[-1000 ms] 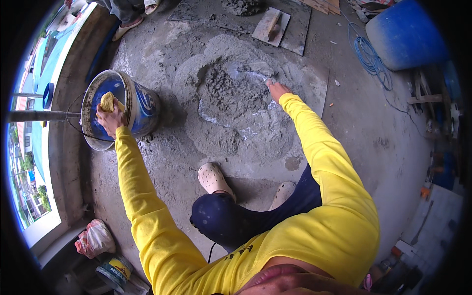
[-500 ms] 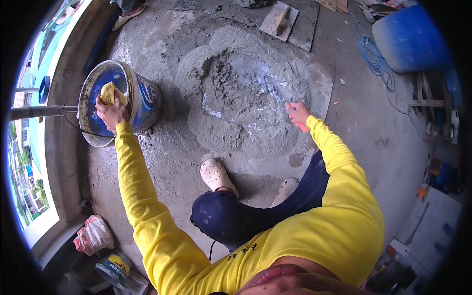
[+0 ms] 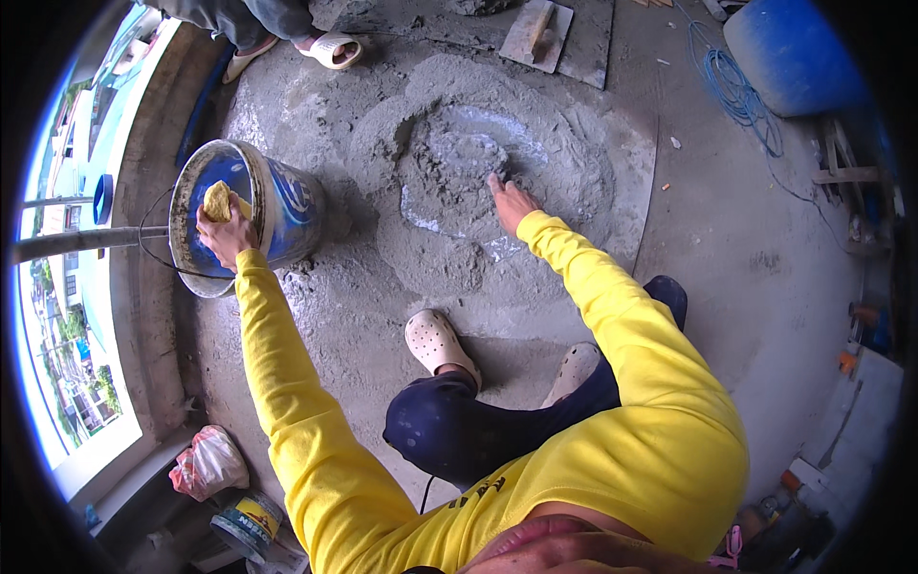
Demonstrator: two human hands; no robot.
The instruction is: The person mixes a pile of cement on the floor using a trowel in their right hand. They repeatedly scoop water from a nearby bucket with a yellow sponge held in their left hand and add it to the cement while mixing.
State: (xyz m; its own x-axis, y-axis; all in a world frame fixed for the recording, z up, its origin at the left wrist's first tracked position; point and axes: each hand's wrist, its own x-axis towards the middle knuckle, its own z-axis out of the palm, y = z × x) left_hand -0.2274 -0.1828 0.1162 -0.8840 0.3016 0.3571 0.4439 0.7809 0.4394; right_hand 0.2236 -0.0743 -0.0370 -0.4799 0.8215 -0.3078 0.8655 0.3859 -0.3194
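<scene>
A yellow sponge [image 3: 218,201] is gripped in my left hand [image 3: 228,234], at the mouth of a blue bucket [image 3: 296,206] that lies tipped on its side or leans strongly. My right hand [image 3: 513,205] is closed round a trowel and reaches into the middle of a ring of wet grey mortar [image 3: 588,167]. The trowel's orange handle is covered by the hand now, and its blade cannot be told from the mortar. Whitish water lies in patches inside the ring.
Another person's sandalled foot [image 3: 332,50] stands at the far left. A wooden float [image 3: 537,36] lies beyond the mortar. Blue hose [image 3: 732,86] and a blue barrel [image 3: 798,53] are at the far right. A plastic bag [image 3: 210,462] and a paint bucket [image 3: 247,524] sit near left.
My right hand has moved left with the trowel, from the ring's right side to its middle, and the mortar there is smoother. The other person's second foot has come into view.
</scene>
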